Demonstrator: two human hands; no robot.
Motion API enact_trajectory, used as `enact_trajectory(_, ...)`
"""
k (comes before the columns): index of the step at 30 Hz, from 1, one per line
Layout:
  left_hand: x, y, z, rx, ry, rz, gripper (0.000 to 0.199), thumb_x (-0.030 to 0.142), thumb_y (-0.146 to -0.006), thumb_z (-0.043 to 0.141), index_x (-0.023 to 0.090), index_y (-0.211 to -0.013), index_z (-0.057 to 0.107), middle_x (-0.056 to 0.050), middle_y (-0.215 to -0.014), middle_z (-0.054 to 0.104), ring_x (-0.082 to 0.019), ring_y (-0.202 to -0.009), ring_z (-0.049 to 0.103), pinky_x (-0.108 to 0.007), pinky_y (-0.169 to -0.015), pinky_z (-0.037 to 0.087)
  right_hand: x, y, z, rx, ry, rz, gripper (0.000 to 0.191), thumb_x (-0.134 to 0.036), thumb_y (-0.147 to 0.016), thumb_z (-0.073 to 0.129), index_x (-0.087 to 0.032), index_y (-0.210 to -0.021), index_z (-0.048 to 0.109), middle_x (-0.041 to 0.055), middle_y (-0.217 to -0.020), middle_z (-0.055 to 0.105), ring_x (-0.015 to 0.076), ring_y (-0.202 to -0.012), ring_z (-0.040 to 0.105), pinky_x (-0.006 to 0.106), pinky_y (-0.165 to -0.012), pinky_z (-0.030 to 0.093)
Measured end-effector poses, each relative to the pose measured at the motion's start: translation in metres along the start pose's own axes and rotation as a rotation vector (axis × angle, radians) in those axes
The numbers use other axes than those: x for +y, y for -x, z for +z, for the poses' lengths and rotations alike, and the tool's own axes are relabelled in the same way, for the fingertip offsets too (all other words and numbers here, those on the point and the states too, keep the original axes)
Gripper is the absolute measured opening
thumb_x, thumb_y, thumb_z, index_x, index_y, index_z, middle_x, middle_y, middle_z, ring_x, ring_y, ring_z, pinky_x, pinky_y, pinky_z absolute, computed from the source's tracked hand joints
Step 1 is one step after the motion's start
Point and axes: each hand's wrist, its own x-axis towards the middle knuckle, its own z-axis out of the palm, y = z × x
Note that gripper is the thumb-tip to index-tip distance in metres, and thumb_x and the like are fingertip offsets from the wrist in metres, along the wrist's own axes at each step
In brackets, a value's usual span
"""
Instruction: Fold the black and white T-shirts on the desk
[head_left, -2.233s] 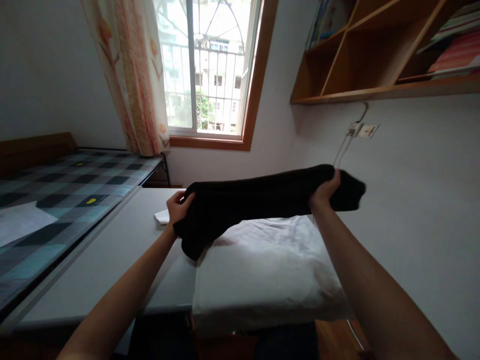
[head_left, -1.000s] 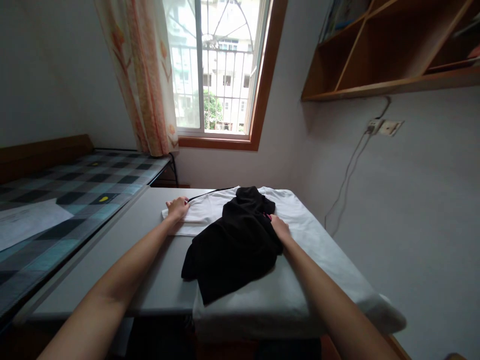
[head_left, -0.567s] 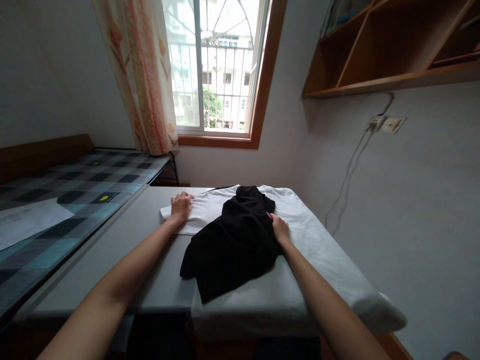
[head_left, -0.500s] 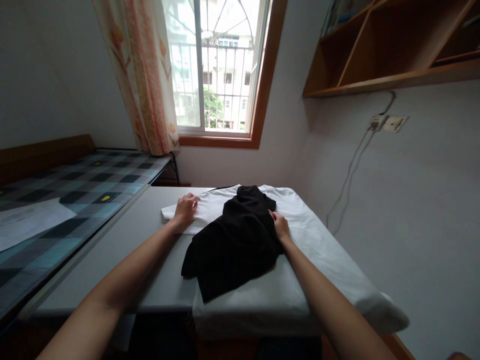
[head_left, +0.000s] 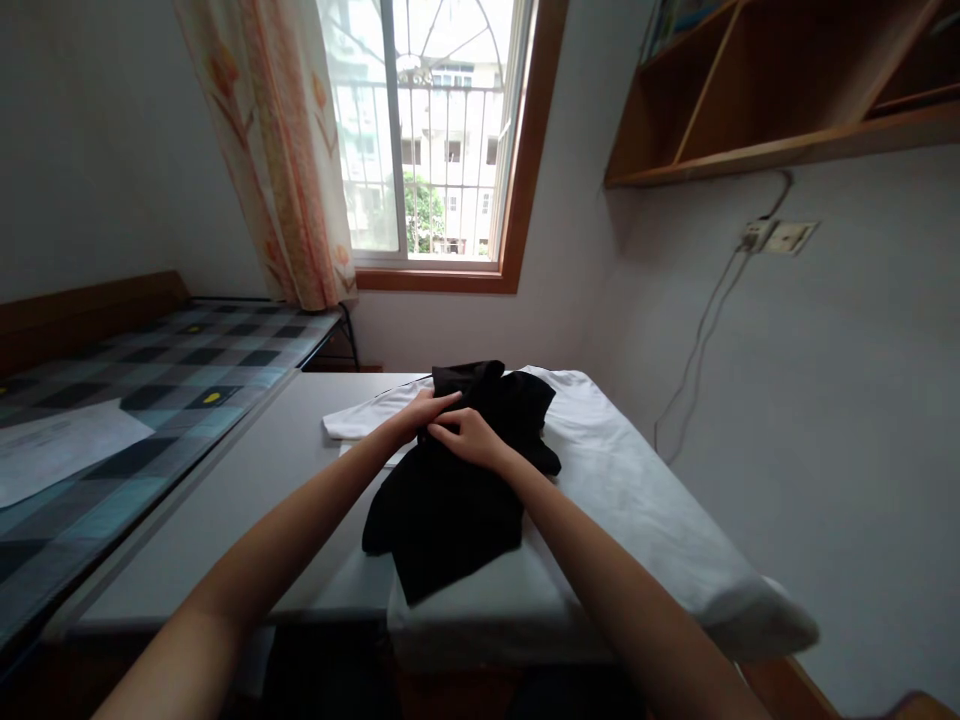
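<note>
A black cloth garment (head_left: 457, 520) lies bunched and creased in the middle, partly folded over itself. My left hand (head_left: 429, 410) is at its upper left part, with the fingers closed on the fabric. Close beside it, my right hand (head_left: 476, 440) reaches in from the right, and its bent fingers grip the black cloth; the fingertips are partly hidden. Beneath the black garment, a white garment (head_left: 367, 412) shows its sleeve-like end at the left.
The grey-white table (head_left: 247, 480) has a white padded cover (head_left: 645, 500) on its right part. At the left stands a bed with a checked mattress (head_left: 247, 345) and a paper sheet (head_left: 67, 445). A wooden shelf (head_left: 780, 150) hangs at the upper right, above a socket with cables (head_left: 772, 238).
My right hand has moved left, carrying the garment's right side over. My left hand has moved right from the white garment onto the black one. Both hands are now close together.
</note>
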Motion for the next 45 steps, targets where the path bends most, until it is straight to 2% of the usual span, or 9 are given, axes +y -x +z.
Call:
enact_trajectory(4,-0.013,0.006,-0.013,0.039,0.143,-0.116,0.035,0.045,-0.064,0.08,0.013,-0.074,0.067,-0.001,-0.061,0.065,-0.013,-0.053,0.058,-0.022,-0.051,0.044,-0.002,0.011,-0.008,0.03,-0.02,-0.012,0.027,-0.036,-0.089,0.055,-0.019,-0.087,0.076,0.0039,-0.084,0.075,0.0178,-0.077,0.066,0.029,-0.076,0.049)
enact_trajectory(10,-0.004,0.013,-0.013,0.088,0.301,-0.046,0.042,0.052,-0.072,0.074,0.014,-0.087,0.069,-0.005,-0.077,0.072,-0.016,-0.066,0.066,-0.024,-0.061,0.049,0.013,0.013,-0.048,0.495,0.017,0.11,0.024,-0.037,-0.085,0.059,-0.018,-0.09,0.072,0.0063,-0.085,0.071,0.0163,-0.071,0.064,0.03,-0.068,0.051)
enact_trajectory(16,0.012,0.015,-0.001,-0.066,0.292,0.005,0.046,0.055,-0.073,0.072,0.012,-0.09,0.071,-0.007,-0.082,0.073,-0.019,-0.073,0.067,-0.028,-0.068,0.051,0.017,0.012,-0.049,0.384,0.11,0.137,0.041,-0.029,-0.067,0.074,-0.018,-0.106,0.067,0.0054,-0.094,0.068,0.0159,-0.077,0.06,0.032,-0.073,0.05)
enact_trajectory(25,0.01,0.017,-0.032,0.32,0.333,0.205,0.049,0.059,-0.07,0.071,0.013,-0.086,0.067,-0.005,-0.079,0.071,-0.018,-0.077,0.065,-0.029,-0.072,0.052,0.015,0.023,-0.091,0.772,-0.074,0.154,0.02,-0.034,-0.074,0.056,-0.02,-0.088,0.055,0.0006,-0.076,0.06,0.0149,-0.067,0.056,0.027,-0.062,0.044)
enact_trajectory(31,0.01,0.042,-0.059,0.225,0.016,0.157,0.035,0.047,-0.074,0.066,0.012,-0.076,0.066,-0.002,-0.065,0.062,-0.014,-0.062,0.058,-0.025,-0.056,0.045,0.008,0.037,-0.115,0.777,-0.009,0.066,0.016,-0.032,-0.078,0.054,-0.022,-0.09,0.05,-0.0027,-0.073,0.054,0.0138,-0.067,0.053,0.027,-0.063,0.042)
enact_trajectory(35,0.021,0.047,-0.066,0.398,-0.307,0.201,0.046,0.023,-0.066,0.065,0.013,-0.111,0.061,-0.009,-0.098,0.066,-0.022,-0.088,0.064,-0.031,-0.069,0.051,-0.009,0.035,-0.106,0.734,0.206,0.032,0.01,-0.027,-0.079,0.056,-0.021,-0.087,0.056,0.0015,-0.087,0.055,0.0154,-0.074,0.054,0.031,-0.073,0.046)
enact_trajectory(39,0.042,0.056,-0.048,0.073,-0.666,0.538,0.07,0.013,-0.065,0.061,0.023,-0.134,0.05,-0.011,-0.134,0.055,-0.027,-0.125,0.051,-0.039,-0.098,0.044,-0.029,0.023,-0.088,0.626,0.378,-0.017,0.007,-0.025,-0.079,0.06,-0.021,-0.083,0.06,0.0067,-0.109,0.047,0.0164,-0.079,0.054,0.037,-0.081,0.048)
enact_trajectory(42,0.055,0.063,-0.032,-0.214,-0.956,0.583,0.055,0.009,-0.064,0.059,0.026,-0.116,0.066,-0.006,-0.122,0.066,-0.028,-0.123,0.054,-0.045,-0.11,0.031,-0.041,0.017,-0.078,0.567,0.5,-0.082,0.004,-0.022,-0.08,0.06,-0.021,-0.083,0.062,0.0084,-0.113,0.045,0.0196,-0.087,0.054,0.041,-0.088,0.046)
enact_trajectory(45,0.06,0.067,-0.038,-0.229,-1.063,0.544,0.046,0.004,-0.062,0.054,0.026,-0.097,0.074,-0.004,-0.098,0.074,-0.025,-0.102,0.065,-0.043,-0.109,0.033,-0.044,0.018,-0.079,0.554,0.588,-0.108,0.004,-0.019,-0.08,0.06,-0.021,-0.083,0.062,0.0093,-0.114,0.046,0.022,-0.092,0.053,0.043,-0.091,0.044)
